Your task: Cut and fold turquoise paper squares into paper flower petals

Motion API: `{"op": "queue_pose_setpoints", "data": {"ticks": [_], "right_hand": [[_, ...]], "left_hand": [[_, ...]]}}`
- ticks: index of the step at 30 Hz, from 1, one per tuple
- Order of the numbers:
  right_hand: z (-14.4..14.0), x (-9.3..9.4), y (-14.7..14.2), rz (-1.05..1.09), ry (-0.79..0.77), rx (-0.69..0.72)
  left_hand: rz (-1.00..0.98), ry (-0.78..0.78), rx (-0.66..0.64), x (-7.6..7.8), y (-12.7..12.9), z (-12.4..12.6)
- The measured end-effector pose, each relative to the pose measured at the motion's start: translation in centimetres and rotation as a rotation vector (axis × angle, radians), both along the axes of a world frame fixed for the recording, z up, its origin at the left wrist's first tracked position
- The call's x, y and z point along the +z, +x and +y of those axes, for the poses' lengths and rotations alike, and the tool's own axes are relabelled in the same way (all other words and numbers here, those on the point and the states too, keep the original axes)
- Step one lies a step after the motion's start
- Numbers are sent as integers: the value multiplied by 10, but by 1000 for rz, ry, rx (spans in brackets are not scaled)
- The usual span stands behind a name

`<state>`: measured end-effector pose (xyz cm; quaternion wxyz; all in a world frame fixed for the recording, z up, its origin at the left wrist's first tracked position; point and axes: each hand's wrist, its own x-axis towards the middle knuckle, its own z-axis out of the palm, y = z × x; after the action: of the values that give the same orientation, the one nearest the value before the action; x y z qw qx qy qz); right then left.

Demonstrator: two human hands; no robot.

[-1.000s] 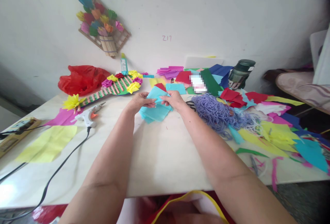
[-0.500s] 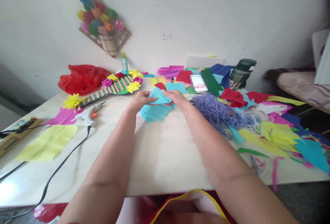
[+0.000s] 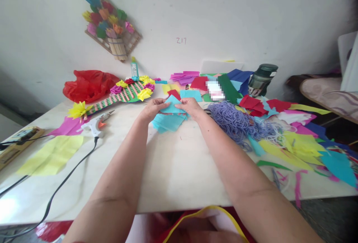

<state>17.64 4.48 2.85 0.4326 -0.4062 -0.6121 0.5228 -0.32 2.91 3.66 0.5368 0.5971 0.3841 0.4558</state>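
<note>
I see both hands, left hand (image 3: 152,109) and right hand (image 3: 190,107), now pinching the folded turquoise paper triangle (image 3: 172,108), lifted off the turquoise stack (image 3: 167,122) at six o'clock.

Both hands (left (image 3: 151,109), right (image 3: 190,107)) pinched close together, arms outstretched fwd.

White plaster wall (image 3: 251,15) fills the background, scuffed, with "217" (image 3: 181,40) marked in red at 12 o'clock. Pale desk (image 3: 173,168) butts against it. Paper-flower plaque (image 3: 110,25) hangs at 11 o'clock. Cushioned seat (image 3: 330,97) at 3 o'clock. Dark floor (image 3: 324,217) at 4 o'clock. Soft, even daylight.
</note>
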Motion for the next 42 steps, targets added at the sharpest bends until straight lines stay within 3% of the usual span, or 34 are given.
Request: {"op": "queue_pose_setpoints", "data": {"ticks": [21,34,42], "right_hand": [[-2,1,0,180,-69,7],[-2,-1,1,261,-34,72],[-4,3,2,193,8,60]], "left_hand": [[-119,-37,-35,-2,-7,3],[-147,-5,-24,-2,-8,4],[-111,23,60,2,-3,0]]}}
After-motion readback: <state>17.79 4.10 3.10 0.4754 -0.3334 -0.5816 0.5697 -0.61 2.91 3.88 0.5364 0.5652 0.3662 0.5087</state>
